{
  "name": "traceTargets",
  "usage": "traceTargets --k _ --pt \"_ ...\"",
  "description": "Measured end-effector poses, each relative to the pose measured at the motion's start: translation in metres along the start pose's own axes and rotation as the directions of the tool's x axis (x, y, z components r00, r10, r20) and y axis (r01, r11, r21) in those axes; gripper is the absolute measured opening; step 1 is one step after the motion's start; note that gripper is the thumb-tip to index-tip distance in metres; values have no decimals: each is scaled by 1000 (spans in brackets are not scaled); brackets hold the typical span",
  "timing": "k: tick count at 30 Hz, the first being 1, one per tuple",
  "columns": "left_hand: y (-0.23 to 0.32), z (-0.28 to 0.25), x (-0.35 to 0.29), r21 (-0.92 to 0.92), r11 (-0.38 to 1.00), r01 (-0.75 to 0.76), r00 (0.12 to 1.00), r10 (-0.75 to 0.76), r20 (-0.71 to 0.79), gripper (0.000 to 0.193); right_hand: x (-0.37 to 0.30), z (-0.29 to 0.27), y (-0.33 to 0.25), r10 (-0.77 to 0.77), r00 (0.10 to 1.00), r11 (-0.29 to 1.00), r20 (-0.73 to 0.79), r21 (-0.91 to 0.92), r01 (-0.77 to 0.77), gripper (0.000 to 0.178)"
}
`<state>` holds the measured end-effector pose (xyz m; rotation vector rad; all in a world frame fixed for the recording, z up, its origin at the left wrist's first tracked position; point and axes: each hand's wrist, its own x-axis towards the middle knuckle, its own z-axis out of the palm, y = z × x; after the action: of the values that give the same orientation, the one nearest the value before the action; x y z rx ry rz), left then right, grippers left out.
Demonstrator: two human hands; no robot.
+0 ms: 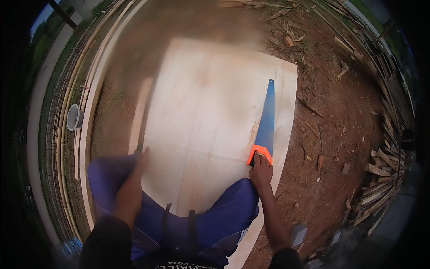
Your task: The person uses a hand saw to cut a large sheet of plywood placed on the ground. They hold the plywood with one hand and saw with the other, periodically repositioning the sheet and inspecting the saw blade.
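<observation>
A handsaw (pixel 268 119) with a bluish blade and an orange-and-black handle lies over a pale plywood sheet (pixel 201 103), its tip pointing away from me. My right hand (pixel 261 170) is closed on the handle, near the sheet's right side. A rough, yellowish-brown patch shows on the wood just left of the blade. At the sheet's left edge, my left hand (pixel 142 158) reaches down beside my knee. Blur hides its fingers, and something small and dark near them cannot be made out. My bent legs, in blue trousers, are over the near part of the sheet.
Left of the sheet lies a narrow board (pixel 140 114). Farther left, long timbers (pixel 92 116) run past a grey bucket (pixel 75 117). Brown soil with wood scraps stretches along the right, up to a pile of offcuts (pixel 378 188). Grey blocks (pixel 298 234) sit at lower right.
</observation>
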<state>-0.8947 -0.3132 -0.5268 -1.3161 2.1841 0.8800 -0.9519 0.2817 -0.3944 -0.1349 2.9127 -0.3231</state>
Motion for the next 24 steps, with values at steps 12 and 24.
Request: traceTargets --k 12,24 --pt "2 21 -30 -174 962 -211 969 182 -169 86 23 -57 -131 482 854 472 -198 879 -62 48" --pt "-1 28 -1 -251 967 -49 999 48 -11 99 36 -72 -255 454 891 152 -22 987 -53 48"
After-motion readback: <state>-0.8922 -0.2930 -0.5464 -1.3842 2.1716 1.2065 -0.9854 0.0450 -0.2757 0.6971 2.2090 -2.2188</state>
